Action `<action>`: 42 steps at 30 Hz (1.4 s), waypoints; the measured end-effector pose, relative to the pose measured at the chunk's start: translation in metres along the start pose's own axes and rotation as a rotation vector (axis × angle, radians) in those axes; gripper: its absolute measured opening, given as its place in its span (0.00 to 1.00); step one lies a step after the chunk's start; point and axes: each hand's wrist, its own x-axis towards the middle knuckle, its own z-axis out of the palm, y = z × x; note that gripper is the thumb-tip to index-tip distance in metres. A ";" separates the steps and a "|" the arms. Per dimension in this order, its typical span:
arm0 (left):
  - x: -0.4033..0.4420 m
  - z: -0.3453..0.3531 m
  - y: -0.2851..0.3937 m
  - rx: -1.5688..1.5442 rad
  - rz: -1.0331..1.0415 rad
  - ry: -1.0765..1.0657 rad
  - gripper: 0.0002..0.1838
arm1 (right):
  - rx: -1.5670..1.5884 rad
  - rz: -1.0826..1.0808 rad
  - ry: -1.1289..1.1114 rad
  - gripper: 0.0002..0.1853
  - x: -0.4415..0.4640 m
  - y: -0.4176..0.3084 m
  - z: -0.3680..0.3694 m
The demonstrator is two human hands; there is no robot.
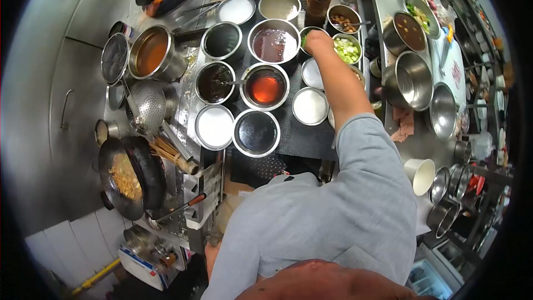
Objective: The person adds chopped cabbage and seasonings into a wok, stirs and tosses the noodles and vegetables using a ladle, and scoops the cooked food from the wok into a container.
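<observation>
1. in the head view: stretched out with the right arm point(345, 80), apparently to bring the right hand point(318, 43) over a small steel bowl point(310, 28) just beyond a large pot of reddish-brown liquid point(273, 44).
2. noted at that bowl: green bits point(305, 39) beside the hand. cannot tell whether right fingers wide, narrow or closed on anything; turned down and hidden.
3. lowered with the left hand point(211, 254) beside the body, near the stove counter, at a greyish item point(214, 238) too indistinct to name; perhaps kept there for support. cannot tell finger spread or grip.
4. grouped closely on the dark mat point(302, 143), presumably for access from one standing spot: rows of round containers, all open-topped.
5. logged as contents: white substance point(214, 127) in the near-left container, black liquid point(256, 133) next to it, red liquid point(265, 89) behind, dark sauce point(211, 83) to the left of the red, with a ladle point(230, 83) set in it, likely for ready dipping.
6. logged near the right hand: chopped green pieces point(347, 50), brown chunks point(343, 23), and a red-capped bottle point(318, 3) upright behind.
7. logged at left: orange-brown liquid point(151, 51) in a deep pot; yellowish-brown food point(126, 178) in a tilted wok point(123, 209), near a perforated skimmer point(149, 108), probably parked there for handiness.
</observation>
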 end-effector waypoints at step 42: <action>-0.034 0.058 -0.278 -0.607 -0.398 0.467 0.26 | 0.017 -1.597 -0.056 0.20 -0.486 -0.668 0.006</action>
